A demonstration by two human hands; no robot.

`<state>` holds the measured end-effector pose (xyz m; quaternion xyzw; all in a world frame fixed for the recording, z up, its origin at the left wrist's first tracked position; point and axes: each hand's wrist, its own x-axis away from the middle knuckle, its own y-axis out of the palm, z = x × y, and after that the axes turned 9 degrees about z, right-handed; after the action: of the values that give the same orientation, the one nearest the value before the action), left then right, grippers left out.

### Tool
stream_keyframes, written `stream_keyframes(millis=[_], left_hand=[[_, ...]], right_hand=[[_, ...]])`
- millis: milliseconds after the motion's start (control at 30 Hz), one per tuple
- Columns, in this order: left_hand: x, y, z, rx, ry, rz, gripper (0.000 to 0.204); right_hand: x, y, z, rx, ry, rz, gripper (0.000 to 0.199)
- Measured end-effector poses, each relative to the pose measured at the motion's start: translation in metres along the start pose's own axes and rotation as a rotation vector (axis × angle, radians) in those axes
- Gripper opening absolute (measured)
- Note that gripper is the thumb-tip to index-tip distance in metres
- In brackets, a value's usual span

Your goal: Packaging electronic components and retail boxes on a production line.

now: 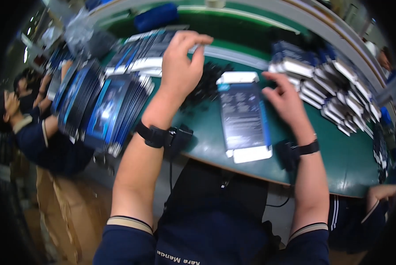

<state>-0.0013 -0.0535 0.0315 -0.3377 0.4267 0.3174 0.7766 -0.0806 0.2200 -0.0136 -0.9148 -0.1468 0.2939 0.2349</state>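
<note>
A flat, dark blue carton [243,117] with white end flaps lies on the green table [202,128] in front of me. My left hand [182,64] is raised to the left of it, between a row of flat cartons [140,51] and a heap of small black parts [209,84]. Its thumb and index finger are apart, and I see nothing between them. Just beyond the carton's right edge, my right hand [286,99] hovers with thumb and fingers spread, holding nothing. Each wrist wears a black strap with a small dark device.
More flat cartons [114,110] stand in stacks at the table's left edge. White-ended boxes [335,88] are piled at the right. At the back lies a blue roll-shaped thing [156,17]. A person [43,128] is at the left; another person's arm [381,194] shows at the right.
</note>
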Motion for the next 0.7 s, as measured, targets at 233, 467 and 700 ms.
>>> stream_keyframes(millis=[233,467,700], left_hand=[[0.062,-0.160,0.079,0.468,-0.415,-0.241,0.018],[0.256,-0.269,0.090,0.145,-1.314,-1.105,0.015],[0.340,-0.249,0.039,0.179,-0.803,-2.046,0.024]], right_hand=[[0.018,-0.009,-0.049,-0.287,0.091,-0.007,0.035],[0.074,-0.061,-0.101,-0.662,-0.225,-0.454,0.032],[0.191,-0.101,-0.071,-0.428,0.436,-1.028,0.034]])
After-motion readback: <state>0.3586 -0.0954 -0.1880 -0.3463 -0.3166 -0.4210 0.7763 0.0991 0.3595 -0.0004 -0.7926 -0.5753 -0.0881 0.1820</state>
